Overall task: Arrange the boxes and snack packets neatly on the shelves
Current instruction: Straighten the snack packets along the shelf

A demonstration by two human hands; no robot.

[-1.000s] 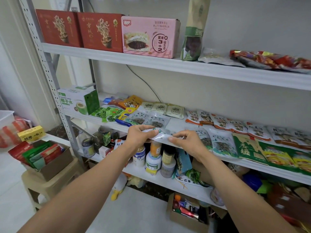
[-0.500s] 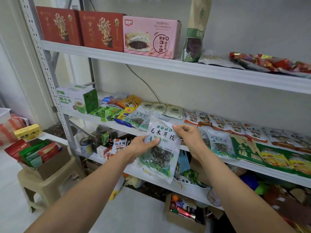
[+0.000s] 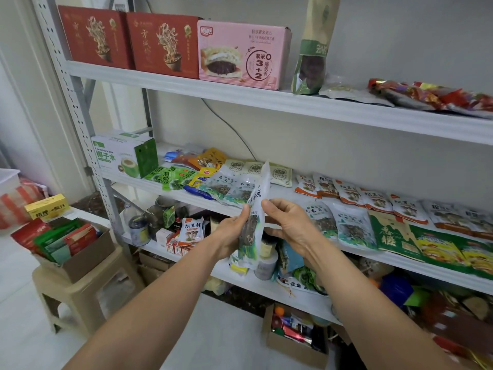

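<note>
The snack packet (image 3: 254, 206) stands upright and edge-on to the camera, with its long axis running from 12 to 6 o'clock. It hangs in the air just in front of the middle shelf (image 3: 284, 194), touching no shelf.

The left hand (image 3: 233, 235) grips the lower half from the 9 o'clock side, fingers curled round it. The right hand (image 3: 292, 228) pinches the 3 o'clock side, with the thumb at mid-height and the fingers passing behind.

A bare strip of the middle shelf lies at 12 to 1 o'clock from the hands, just beyond the packet. Flat matching packets (image 3: 226, 188) lie at 11 o'clock. A second row of packets (image 3: 352, 227) lies at 3 o'clock, nearer the right hand.

Judgement: to match its neighbours, the packet must tip from upright to flat, top end toward the wall, over the bare strip.
</note>
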